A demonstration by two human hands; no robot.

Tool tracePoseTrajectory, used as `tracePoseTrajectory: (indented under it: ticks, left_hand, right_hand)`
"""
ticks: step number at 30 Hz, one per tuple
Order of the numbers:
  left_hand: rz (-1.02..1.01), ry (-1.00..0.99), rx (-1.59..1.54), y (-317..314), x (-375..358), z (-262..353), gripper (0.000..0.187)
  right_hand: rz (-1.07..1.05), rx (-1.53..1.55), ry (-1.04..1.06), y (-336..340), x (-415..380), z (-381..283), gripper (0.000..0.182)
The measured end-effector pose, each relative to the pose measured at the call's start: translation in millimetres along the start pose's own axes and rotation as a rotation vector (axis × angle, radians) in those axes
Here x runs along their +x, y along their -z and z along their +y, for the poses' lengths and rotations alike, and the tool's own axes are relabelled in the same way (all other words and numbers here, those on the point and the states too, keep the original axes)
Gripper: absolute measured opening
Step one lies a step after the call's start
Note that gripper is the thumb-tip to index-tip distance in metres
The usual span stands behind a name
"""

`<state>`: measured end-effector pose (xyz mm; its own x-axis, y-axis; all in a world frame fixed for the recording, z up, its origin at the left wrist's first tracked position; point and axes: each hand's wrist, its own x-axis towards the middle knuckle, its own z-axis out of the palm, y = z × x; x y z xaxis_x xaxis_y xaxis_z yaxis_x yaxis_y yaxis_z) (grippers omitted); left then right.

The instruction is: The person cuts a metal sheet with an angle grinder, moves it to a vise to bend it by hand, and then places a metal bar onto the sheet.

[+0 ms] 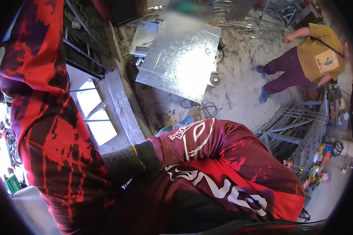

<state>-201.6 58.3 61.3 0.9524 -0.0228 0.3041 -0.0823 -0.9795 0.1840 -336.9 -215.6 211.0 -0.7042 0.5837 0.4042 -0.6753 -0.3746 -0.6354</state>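
Observation:
My left arm, in a red and black patterned sleeve [59, 137], reaches up along the left side of the view. Its hand is outside the picture. My right arm, in a maroon sleeve [239, 145], bends across my chest. On my right hand [122, 163] is a dark grey knit glove with a yellow-edged black cuff [147, 156]. That hand lies against or behind the left sleeve, which hides its fingers. Whether it holds anything cannot be seen.
Shiny sheet metal [176, 58] lies ahead, a small wheel [215, 79] and a looped black cable [208, 109] near it. A person in a mustard shirt [319, 53] stands at right. Below them is a metal rack [290, 137] with bars. A bright window [94, 105] is at left.

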Motion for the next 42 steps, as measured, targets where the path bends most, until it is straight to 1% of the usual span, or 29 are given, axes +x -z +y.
tracePoseTrajectory:
  ticks: [5,6,8,9,11,12,14,15,17,18,20,21,22,23,24,25,26,27,28,30,31,33,34,35,36,38,39,40,42]
  left_hand:
    - [0.052,0.029,0.040,-4.1,-4.8,3.2,0.033]
    - [0.059,0.029,0.050,-4.8,-3.8,2.5,0.033]
    - [0.071,0.016,0.067,-7.0,4.1,-0.8,0.034]
    - [0.081,0.011,0.073,-5.5,11.1,2.0,0.034]
    - [0.111,0.010,0.092,-7.6,21.5,-1.5,0.035]
    - [0.129,0.016,0.107,-8.1,24.5,-4.9,0.035]
    - [0.160,0.033,0.145,-4.3,30.4,-13.9,0.036]
    - [0.179,0.039,0.172,3.4,38.2,-18.9,0.036]
    - [0.198,0.045,0.218,14.4,49.4,-27.3,0.037]
    - [0.207,0.052,0.238,22.4,50.9,-25.1,0.038]
    - [0.220,0.073,0.282,37.0,49.8,-26.8,0.038]
    - [0.220,0.081,0.300,41.3,55.3,-34.6,0.039]
    - [0.217,0.086,0.315,43.1,48.6,-40.1,0.039]
    - [0.218,0.085,0.327,45.4,45.3,-47.8,0.040]
    - [0.226,0.083,0.337,46.4,45.3,-57.1,0.040]
    - [0.085,0.175,0.268,11.9,21.0,-75.8,0.040]
    - [-0.054,0.271,0.199,-44.0,-12.6,-95.1,0.040]
    - [0.139,0.726,-0.326,-91.3,-25.6,-89.8,0.038]
    - [0.328,1.160,-0.870,-123.3,-26.1,-79.6,0.037]
    - [-0.043,1.433,-1.152,-123.5,-6.4,-71.8,0.043]
    - [-0.071,1.423,-1.155,-115.2,10.2,-71.1,0.043]
    - [-0.058,1.378,-1.542,-102.4,40.6,-69.3,0.048]
    - [-0.093,1.374,-1.554,-114.9,43.8,-74.3,0.048]
    - [-0.106,1.347,-1.677,-126.4,44.8,-78.2,0.043]
    - [-0.115,1.319,-1.799,-135.5,45.9,-80.4,0.038]
    - [-0.188,1.313,-1.782,-153.0,48.0,-86.0,0.043]
    - [-0.127,1.137,-1.318,-187.6,39.2,-96.1,0.045]
    - [-0.062,0.938,-0.863,-207.4,33.6,-103.4,0.046]
    - [-0.089,0.935,-0.838,-180.2,52.2,-100.6,0.043]
  right_hand:
    - [0.112,-0.724,0.078,-1.6,-5.4,-18.3,0.069]
    - [0.119,-0.730,0.086,1.9,-5.5,-22.3,0.069]
    - [0.139,-1.038,0.103,11.6,-6.1,-32.0,0.073]
    - [0.152,-1.047,0.108,11.9,-9.9,-29.9,0.073]
    - [0.099,-0.367,0.215,11.8,-19.0,-21.9,0.070]
    - [0.098,-0.377,0.213,15.0,-24.8,-28.1,0.070]
    - [0.249,-0.795,0.464,19.7,-39.0,-46.0,0.049]
    - [0.233,-0.808,0.468,31.6,-52.7,-60.8,0.049]
    - [0.190,-0.920,0.079,62.4,-91.1,-97.6,0.027]
    - [0.441,-0.982,0.098,60.5,-116.5,-119.2,0.015]
    - [0.801,-0.973,0.014,103.3,-187.6,-123.7,0.017]
    - [1.025,-1.042,-0.140,118.2,-230.6,-130.5,0.017]
    - [1.263,-0.998,0.031,142.1,-282.6,-119.4,0.018]
    - [1.445,-1.190,0.035,156.5,-334.6,-113.3,0.019]
    - [1.656,-0.850,-0.018,145.7,-370.0,-120.1,0.018]
    - [1.797,-0.561,0.215,158.4,-410.4,-105.2,0.019]
    - [1.880,-0.698,0.290,156.7,-435.2,-101.6,0.026]
    - [2.043,-0.767,0.150,168.2,-461.7,-90.8,0.036]
    - [2.054,-0.765,0.152,176.5,-467.0,-86.4,0.036]
    - [2.187,-0.737,0.127,188.8,-466.8,-78.4,0.042]
    - [2.202,-0.563,0.046,182.5,-442.6,-93.9,0.044]
    - [2.257,-0.500,0.026,196.2,-412.7,-110.4,0.043]
    - [2.281,-0.458,-0.002,204.9,-407.1,-116.9,0.042]
    - [2.178,-0.496,0.024,228.2,-422.8,-104.7,0.034]
    - [2.201,-0.483,0.016,247.4,-435.8,-90.5,0.034]
    - [2.413,-1.074,-0.176,269.9,-451.1,-71.0,0.036]
    - [2.464,-1.124,0.007,276.5,-438.8,-72.8,0.032]
    - [2.472,-1.124,-0.005,267.4,-413.7,-90.3,0.032]
    - [2.659,-0.788,0.028,226.8,-350.0,-143.1,0.030]
